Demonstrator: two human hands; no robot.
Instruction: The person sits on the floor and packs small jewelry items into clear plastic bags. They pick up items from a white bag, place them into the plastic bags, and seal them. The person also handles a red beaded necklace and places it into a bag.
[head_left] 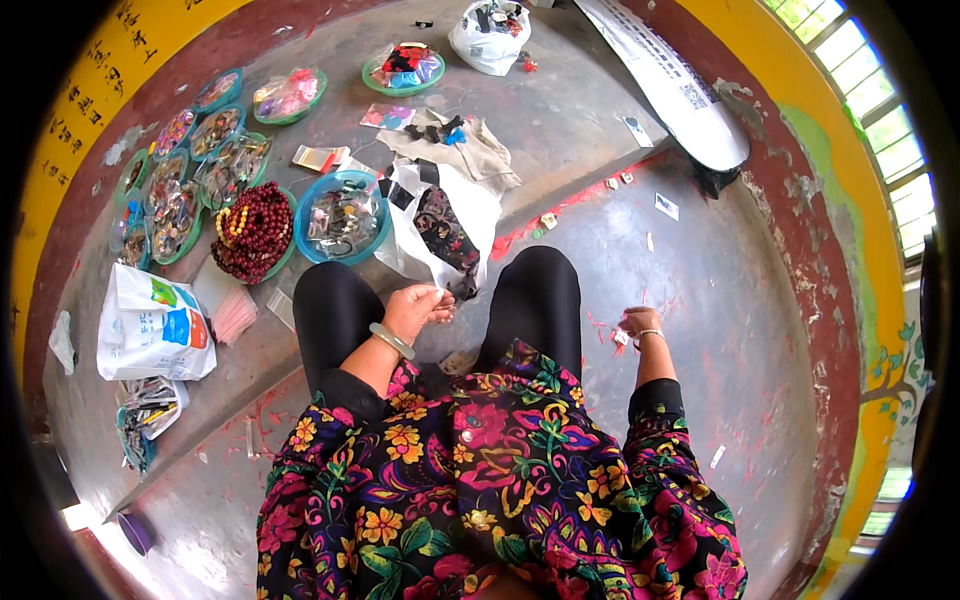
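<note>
My left hand, a pale bangle on its wrist, hovers between my knees with thumb and fingers pinched. Whatever is in the pinch is too small to make out. Just beyond it a white plastic bag stands open, with dark flowered cloth in its mouth. Out to the right, my right hand hangs low with curled fingers. A small white-and-red bit shows at its fingertips; whether it is held or lies on the floor I cannot tell.
Left of the bag sits a blue basin of small packets, beside a green basket heaped with dark red beads. Several baskets of trinkets stand farther left. A printed white bag is nearer. A raised step edge crosses the floor.
</note>
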